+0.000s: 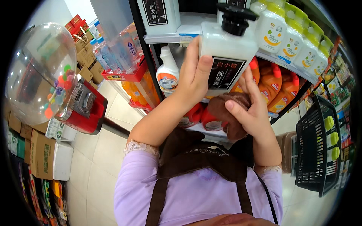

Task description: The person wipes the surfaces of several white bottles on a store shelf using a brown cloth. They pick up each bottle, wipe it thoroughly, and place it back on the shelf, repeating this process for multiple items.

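A large white pump bottle with a black pump head and a black label bearing writing is raised in front of the shelf, tilted slightly. My left hand grips it by its left side, thumb across the front. A bunched brown cloth is in my right hand, just below the bottle's base. The right fingers reach up along the bottle's lower right edge; whether they bear its weight I cannot tell. A similar white bottle stands on the shelf at upper left.
White bottles with lime-green caps line the upper shelf. Below are orange bottles, red bottles and a white spray bottle. A gumball-type machine stands left, near drink bottles. A black basket holding several green-capped bottles is right.
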The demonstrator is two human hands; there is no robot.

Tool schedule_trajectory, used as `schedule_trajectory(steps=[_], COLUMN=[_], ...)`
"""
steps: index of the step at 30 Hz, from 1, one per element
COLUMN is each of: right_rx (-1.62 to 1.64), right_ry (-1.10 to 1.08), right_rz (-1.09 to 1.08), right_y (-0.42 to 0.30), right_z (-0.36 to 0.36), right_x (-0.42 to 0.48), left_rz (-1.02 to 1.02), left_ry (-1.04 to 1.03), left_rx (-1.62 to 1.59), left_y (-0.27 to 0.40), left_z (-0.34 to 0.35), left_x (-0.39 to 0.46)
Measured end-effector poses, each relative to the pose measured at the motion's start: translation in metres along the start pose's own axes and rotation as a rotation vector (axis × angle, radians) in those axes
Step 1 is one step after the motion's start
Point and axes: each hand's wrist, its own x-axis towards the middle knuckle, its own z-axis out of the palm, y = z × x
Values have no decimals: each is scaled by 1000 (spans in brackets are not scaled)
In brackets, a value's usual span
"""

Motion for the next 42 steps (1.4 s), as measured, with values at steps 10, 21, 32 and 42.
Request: schedule_trajectory(steps=[10,21,32,42], right_rx=[54,-38,-118,-203], right_ry=[245,312,341,371], right_rz=[-231,-295,-240,-262], right_y=[-17,6,41,49], right_z=[-17,-36,-45,-41], right_x=[65,108,124,128], left_rz=[379,332,398,347], left_ry=[41,48,132,137], left_rx=[40,9,67,164], left_y=[1,-26,-75,-82], left_z=[17,22,20,20], left_x=[92,133,144,150])
